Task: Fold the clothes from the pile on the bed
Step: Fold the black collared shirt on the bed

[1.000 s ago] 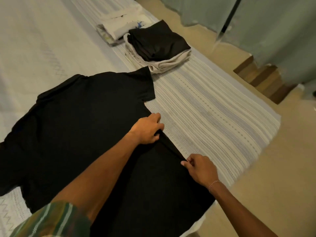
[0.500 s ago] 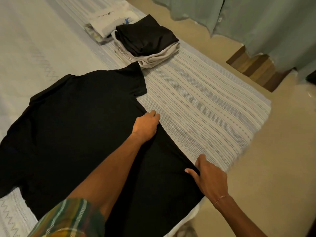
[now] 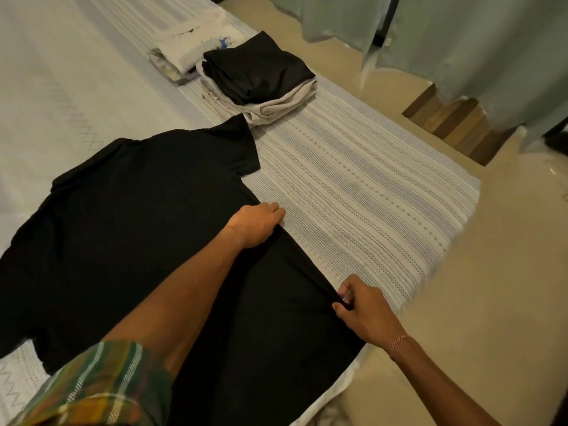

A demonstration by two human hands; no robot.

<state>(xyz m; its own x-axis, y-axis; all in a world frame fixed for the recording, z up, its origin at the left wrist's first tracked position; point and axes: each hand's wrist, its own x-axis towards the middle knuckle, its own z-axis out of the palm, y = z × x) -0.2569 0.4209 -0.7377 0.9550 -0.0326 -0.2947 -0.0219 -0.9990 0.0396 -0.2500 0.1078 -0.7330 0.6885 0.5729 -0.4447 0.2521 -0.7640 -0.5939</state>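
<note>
A black short-sleeved shirt (image 3: 129,229) lies spread flat on the bed (image 3: 353,192), collar away from me. My left hand (image 3: 255,224) grips the shirt's right side edge below the sleeve, fingers curled over the fabric. Lower down the same edge, my right hand (image 3: 362,312) pinches the cloth between thumb and fingers, near the hem. Beyond the shirt's sleeve stands a folded stack, a black garment (image 3: 258,69) on top of a beige one (image 3: 282,107).
A second folded pile of white clothes (image 3: 190,49) lies behind the stack. The bed's corner (image 3: 473,186) ends at the right over a tan floor. Green curtains (image 3: 461,41) and a wooden step (image 3: 451,121) stand at the far right.
My right hand, which had let go and lay open on the edge half a second ago, has moved down the edge and pinched the fabric again. My left hand keeps its grip.
</note>
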